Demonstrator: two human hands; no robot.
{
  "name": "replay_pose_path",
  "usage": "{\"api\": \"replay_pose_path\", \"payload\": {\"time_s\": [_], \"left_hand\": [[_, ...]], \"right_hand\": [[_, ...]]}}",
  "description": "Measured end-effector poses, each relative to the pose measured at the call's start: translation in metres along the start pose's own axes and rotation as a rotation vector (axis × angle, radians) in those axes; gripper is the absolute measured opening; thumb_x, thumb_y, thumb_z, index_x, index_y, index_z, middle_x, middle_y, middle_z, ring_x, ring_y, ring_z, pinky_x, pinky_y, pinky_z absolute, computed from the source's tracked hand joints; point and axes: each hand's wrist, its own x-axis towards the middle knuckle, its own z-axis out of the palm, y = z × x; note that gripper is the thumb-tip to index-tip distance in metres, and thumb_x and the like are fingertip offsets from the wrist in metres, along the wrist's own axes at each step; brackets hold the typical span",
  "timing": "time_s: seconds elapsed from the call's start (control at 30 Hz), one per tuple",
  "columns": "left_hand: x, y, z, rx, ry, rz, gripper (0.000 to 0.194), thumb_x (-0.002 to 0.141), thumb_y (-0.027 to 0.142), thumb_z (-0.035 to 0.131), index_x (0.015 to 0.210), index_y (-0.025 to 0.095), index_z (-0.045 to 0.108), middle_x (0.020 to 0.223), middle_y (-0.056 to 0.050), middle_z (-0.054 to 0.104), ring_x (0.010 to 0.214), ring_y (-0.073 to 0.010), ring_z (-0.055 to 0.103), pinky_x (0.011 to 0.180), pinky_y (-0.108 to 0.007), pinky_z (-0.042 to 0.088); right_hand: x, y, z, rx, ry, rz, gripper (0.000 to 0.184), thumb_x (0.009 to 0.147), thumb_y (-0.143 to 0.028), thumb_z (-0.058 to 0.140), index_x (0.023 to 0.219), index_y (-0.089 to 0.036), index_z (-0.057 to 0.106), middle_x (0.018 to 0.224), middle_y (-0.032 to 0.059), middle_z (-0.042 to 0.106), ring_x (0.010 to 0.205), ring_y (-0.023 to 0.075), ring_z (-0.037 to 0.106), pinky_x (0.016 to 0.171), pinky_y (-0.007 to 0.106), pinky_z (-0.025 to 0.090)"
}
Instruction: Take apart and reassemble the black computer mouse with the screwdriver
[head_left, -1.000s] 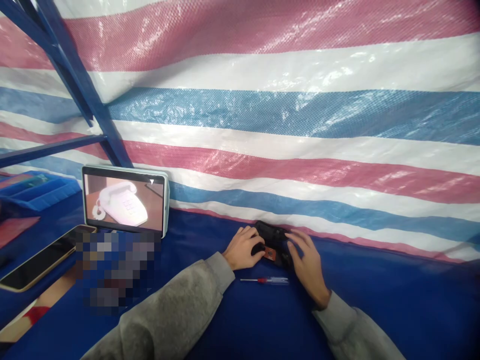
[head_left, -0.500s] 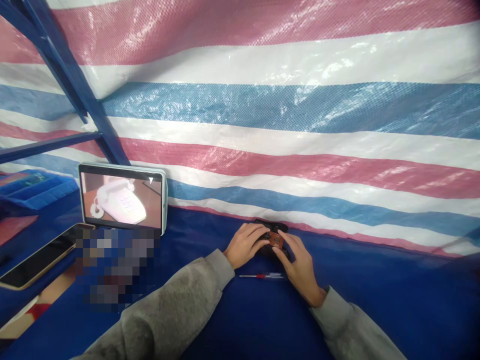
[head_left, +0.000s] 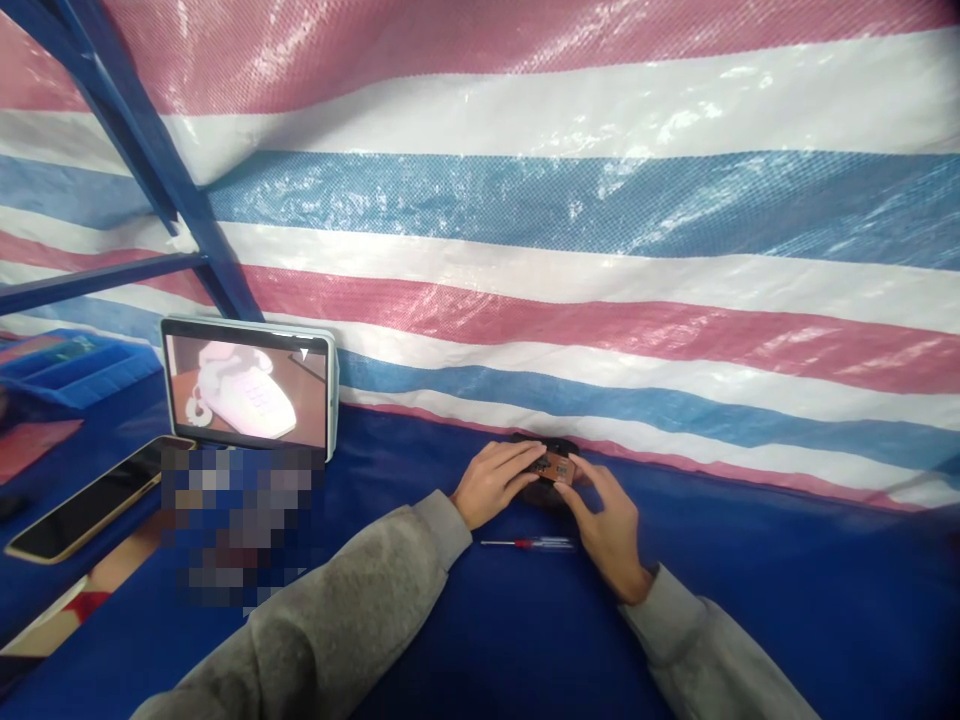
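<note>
While your left hand [head_left: 491, 487] curls narrowly over the left end of the small brown board [head_left: 559, 468], your right hand [head_left: 609, 525] pinches its right end between thumb and finger; whether the left truly grips, I cannot tell. The board lies at the black part [head_left: 562, 444], far on the blue table [head_left: 525, 640]. You seem to be positioning the board by hand; the next move calls for a light, level hold, clear of the screwdriver [head_left: 529, 545] on the near side.
</note>
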Motion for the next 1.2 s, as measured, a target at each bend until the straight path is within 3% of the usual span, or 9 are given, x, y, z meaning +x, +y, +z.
{"api": "replay_pose_path", "payload": {"time_s": [0.47,0.8,0.93,1.03,1.2], "left_hand": [[0.002,0.001,-0.003,-0.056,0.022,0.052,0.041,0.100,0.028,0.046,0.141,0.025,0.043,0.133,-0.009,0.059,0.116,-0.0198,0.061,0.090,-0.034,0.050],[0.002,0.003,-0.003,-0.035,-0.018,0.016,0.041,0.101,0.029,0.043,0.141,0.025,0.043,0.130,-0.009,0.061,0.116,-0.0196,0.060,0.094,-0.034,0.049],[0.002,0.002,-0.002,-0.053,-0.020,0.007,0.036,0.101,0.030,0.043,0.135,0.021,0.051,0.114,-0.008,0.068,0.103,-0.0192,0.065,0.089,-0.033,0.050],[0.002,0.002,-0.001,-0.062,-0.001,-0.009,0.032,0.101,0.032,0.044,0.125,0.018,0.061,0.102,-0.008,0.071,0.095,-0.0187,0.066,0.087,-0.033,0.051],[0.002,0.000,0.000,-0.077,0.015,-0.017,0.036,0.096,0.038,0.053,0.127,0.019,0.057,0.110,-0.008,0.070,0.099,-0.0194,0.065,0.089,-0.034,0.052]], "right_hand": [[-0.004,0.004,0.000,0.013,0.019,0.105,0.042,0.083,-0.049,0.062,0.113,-0.019,0.067,0.105,0.0087,0.073,0.094,0.0244,0.069,0.088,0.039,0.054],[-0.003,0.001,-0.003,0.045,0.014,0.095,0.037,0.084,-0.048,0.061,0.106,-0.019,0.070,0.103,0.0079,0.074,0.094,0.0241,0.069,0.088,0.038,0.054],[-0.001,0.000,-0.004,0.069,-0.017,0.093,0.027,0.087,-0.044,0.058,0.089,-0.021,0.070,0.087,0.0041,0.075,0.079,0.0197,0.069,0.078,0.032,0.053],[0.000,-0.003,-0.007,0.067,-0.056,0.082,0.031,0.091,-0.041,0.053,0.070,-0.021,0.065,0.067,0.0000,0.068,0.062,0.0150,0.062,0.065,0.027,0.048],[0.001,-0.008,-0.009,0.092,-0.062,0.047,0.033,0.092,-0.038,0.052,0.065,-0.020,0.059,0.060,-0.0023,0.061,0.057,0.0121,0.057,0.062,0.024,0.043]]}}
